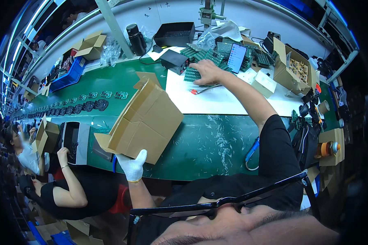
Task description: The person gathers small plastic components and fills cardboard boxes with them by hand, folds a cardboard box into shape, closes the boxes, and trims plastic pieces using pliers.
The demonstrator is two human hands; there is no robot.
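In the head view, a phone (pixel 236 58) rests against green circuit boards (pixel 208 56), with a dark box (pixel 173 61) just left and a red-handled tool (pixel 194 92) nearer. The gloved left hand (pixel 133 165) grasps the tilted cardboard box (pixel 145 122) over the bench (pixel 196 163); the right hand (pixel 208 72), arm outstretched, reaches palm-down to the boards, its grip unclear.

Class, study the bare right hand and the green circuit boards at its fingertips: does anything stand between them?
Nothing visible does. The right hand is right at the green circuit boards; the black box sits to its left, not between them.
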